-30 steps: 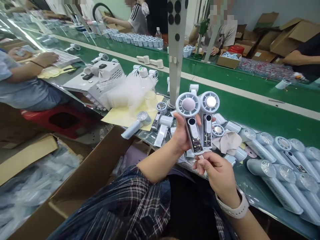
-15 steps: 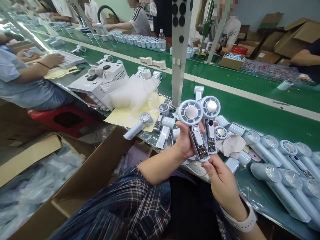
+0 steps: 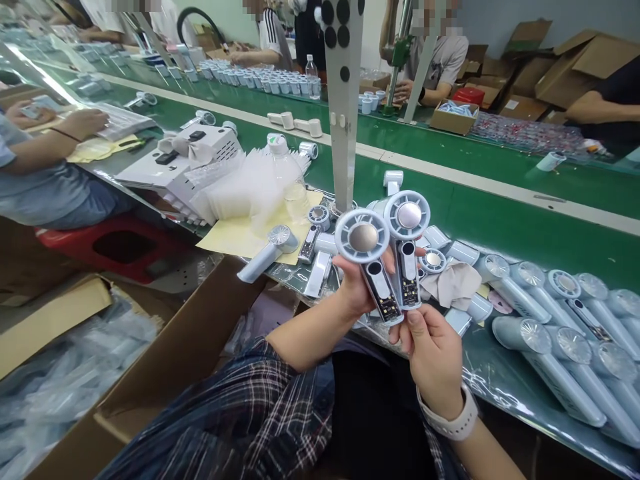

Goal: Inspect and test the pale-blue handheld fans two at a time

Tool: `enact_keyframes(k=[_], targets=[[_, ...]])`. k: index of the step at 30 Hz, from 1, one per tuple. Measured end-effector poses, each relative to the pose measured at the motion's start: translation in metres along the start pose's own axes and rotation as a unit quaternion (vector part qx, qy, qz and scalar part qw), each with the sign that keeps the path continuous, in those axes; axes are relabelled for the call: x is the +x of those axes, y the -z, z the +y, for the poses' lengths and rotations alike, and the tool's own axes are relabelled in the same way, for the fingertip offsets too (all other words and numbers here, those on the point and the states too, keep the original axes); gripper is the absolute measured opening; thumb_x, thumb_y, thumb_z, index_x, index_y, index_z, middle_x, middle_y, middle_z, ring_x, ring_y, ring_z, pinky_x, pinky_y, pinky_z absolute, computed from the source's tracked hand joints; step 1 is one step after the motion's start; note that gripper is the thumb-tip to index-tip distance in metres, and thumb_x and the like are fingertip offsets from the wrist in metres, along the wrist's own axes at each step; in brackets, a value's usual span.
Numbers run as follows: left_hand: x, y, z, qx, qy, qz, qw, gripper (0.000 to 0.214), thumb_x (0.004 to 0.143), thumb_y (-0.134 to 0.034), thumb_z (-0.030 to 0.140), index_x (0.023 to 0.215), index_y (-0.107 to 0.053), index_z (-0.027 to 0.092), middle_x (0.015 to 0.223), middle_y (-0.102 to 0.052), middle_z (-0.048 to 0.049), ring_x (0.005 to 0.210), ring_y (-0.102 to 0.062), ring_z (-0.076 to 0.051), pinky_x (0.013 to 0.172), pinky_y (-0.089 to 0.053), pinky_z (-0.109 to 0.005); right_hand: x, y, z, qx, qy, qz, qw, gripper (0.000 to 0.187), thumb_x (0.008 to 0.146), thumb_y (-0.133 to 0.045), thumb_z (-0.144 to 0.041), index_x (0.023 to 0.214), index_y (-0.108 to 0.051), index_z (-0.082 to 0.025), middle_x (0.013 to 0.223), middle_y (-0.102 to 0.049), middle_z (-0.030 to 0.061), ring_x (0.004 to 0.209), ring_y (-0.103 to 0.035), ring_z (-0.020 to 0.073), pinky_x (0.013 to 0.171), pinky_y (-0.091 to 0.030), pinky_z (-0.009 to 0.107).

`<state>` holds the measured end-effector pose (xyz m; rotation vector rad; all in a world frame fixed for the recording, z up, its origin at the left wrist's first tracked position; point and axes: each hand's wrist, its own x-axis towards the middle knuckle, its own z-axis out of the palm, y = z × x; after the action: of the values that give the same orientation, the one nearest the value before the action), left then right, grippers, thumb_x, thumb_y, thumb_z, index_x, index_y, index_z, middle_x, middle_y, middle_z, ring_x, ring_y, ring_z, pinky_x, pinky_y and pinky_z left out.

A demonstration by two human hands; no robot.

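Note:
Two light-blue handheld fans are held side by side, their round heads up and their handles open to show circuit boards. My left hand (image 3: 353, 288) is closed around the handles of the left fan (image 3: 383, 290) and the right fan (image 3: 409, 265) from behind; most of its fingers are hidden. At the handles' lower ends, the thumb and fingers of my right hand (image 3: 434, 353) pinch the bottom of the right fan. Just behind them on the bench lie more fan parts and a crumpled grey cloth (image 3: 453, 285).
Rows of fans (image 3: 555, 363) lie on the bench to the right. A metal post (image 3: 344, 153) rises behind the held fans. Foam sheets (image 3: 240, 190) and a plastic bottle (image 3: 280, 163) stand to the left, above a cardboard box (image 3: 165, 347). Co-workers sit around the green conveyor (image 3: 450, 180).
The view has shifted slightly. Both fans have moved a little left and their heads have spread somewhat apart. My right hand has shifted left along with them.

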<state>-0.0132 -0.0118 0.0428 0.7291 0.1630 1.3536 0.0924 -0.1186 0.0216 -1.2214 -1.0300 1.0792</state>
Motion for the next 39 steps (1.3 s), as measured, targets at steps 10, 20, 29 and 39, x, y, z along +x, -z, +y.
enact_keyframes(k=[10, 20, 29, 39], targets=[[-0.004, -0.003, -0.006, -0.040, 0.026, 0.033, 0.998, 0.084, 0.055, -0.077, 0.101, 0.065, -0.060, 0.020, 0.117, -0.081, -0.0137, 0.124, -0.075, -0.040, 0.098, -0.066, -0.049, 0.011, 0.021, -0.009, -0.161, 0.111, -0.042, 0.980, 0.041, 0.108, -0.058, -0.051, 0.077, -0.061, -0.023, 0.101, -0.076, 0.0080, 0.089, -0.070, 0.0224, 0.085, -0.060, 0.036], [0.006, -0.002, 0.019, 0.030, -0.008, 0.150, 0.988, 0.082, 0.071, -0.064, 0.103, 0.064, -0.058, 0.022, 0.112, -0.081, -0.0122, 0.122, -0.075, -0.036, 0.093, -0.066, -0.044, 0.055, 0.069, 0.017, -0.450, 0.191, 0.059, 0.871, 0.030, 0.106, -0.059, -0.047, 0.102, -0.073, -0.021, 0.161, -0.056, 0.0220, 0.155, -0.043, 0.0439, 0.126, -0.031, 0.077], [-0.025, 0.012, -0.011, -0.021, 0.304, -0.048, 0.951, 0.091, 0.048, -0.074, 0.106, 0.067, -0.061, 0.018, 0.084, -0.079, -0.0132, 0.086, -0.080, -0.030, 0.072, -0.066, -0.035, 0.068, 0.101, -0.019, -0.388, 0.276, 0.209, 0.854, 0.020, 0.105, -0.067, -0.034, 0.099, -0.084, -0.026, 0.131, -0.075, 0.0136, 0.130, -0.067, 0.0377, 0.122, -0.044, 0.071], [-0.035, 0.000, -0.030, 0.074, 0.333, -0.145, 0.929, 0.094, 0.049, -0.067, 0.110, 0.060, -0.063, 0.016, 0.063, -0.064, -0.0073, 0.056, -0.061, -0.016, 0.049, -0.050, -0.025, 0.049, 0.092, -0.039, 0.040, -0.035, -0.135, 0.989, 0.085, 0.080, -0.090, -0.067, 0.152, -0.062, -0.031, 0.125, -0.081, 0.0134, 0.087, -0.082, 0.0318, 0.069, -0.068, 0.044]])
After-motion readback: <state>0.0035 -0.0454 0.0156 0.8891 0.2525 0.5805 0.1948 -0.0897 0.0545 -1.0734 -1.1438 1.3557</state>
